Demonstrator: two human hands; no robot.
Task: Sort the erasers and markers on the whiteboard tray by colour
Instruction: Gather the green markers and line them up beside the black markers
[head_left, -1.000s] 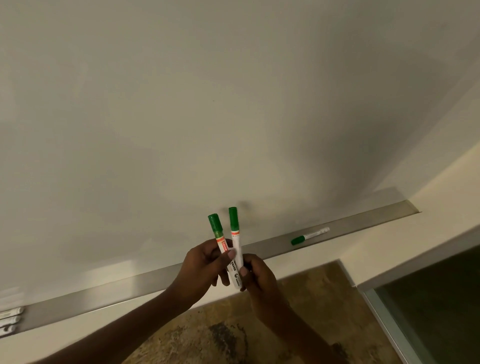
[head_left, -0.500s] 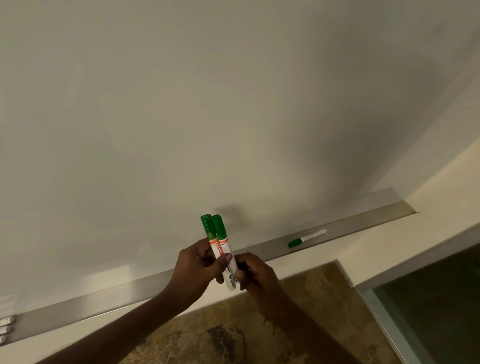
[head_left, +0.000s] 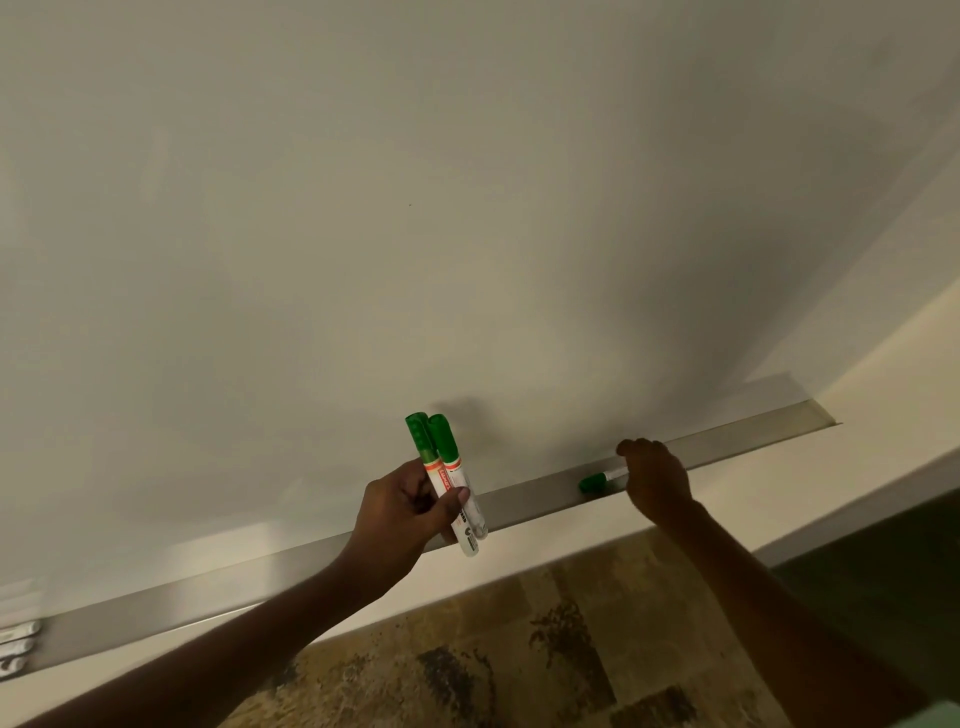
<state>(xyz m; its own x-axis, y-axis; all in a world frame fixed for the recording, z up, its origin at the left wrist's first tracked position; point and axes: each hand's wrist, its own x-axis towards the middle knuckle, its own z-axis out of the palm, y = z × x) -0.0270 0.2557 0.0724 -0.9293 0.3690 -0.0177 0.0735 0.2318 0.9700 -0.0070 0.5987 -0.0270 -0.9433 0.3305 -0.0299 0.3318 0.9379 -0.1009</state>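
Observation:
My left hand grips two green-capped white markers, held upright side by side in front of the whiteboard, caps up. A third green-capped marker lies in the metal whiteboard tray to the right. My right hand is down on that marker's white barrel, fingers curled over it, and covers most of the barrel. Only the green cap and a short bit of white show.
The ends of three white markers lie in the tray at the far left edge. The whiteboard fills the upper view. The tray ends at the right near a cream wall. Patterned brown floor lies below.
My right hand let go of the pair of markers and moved right to the marker lying in the tray. My left hand now holds both green markers alone.

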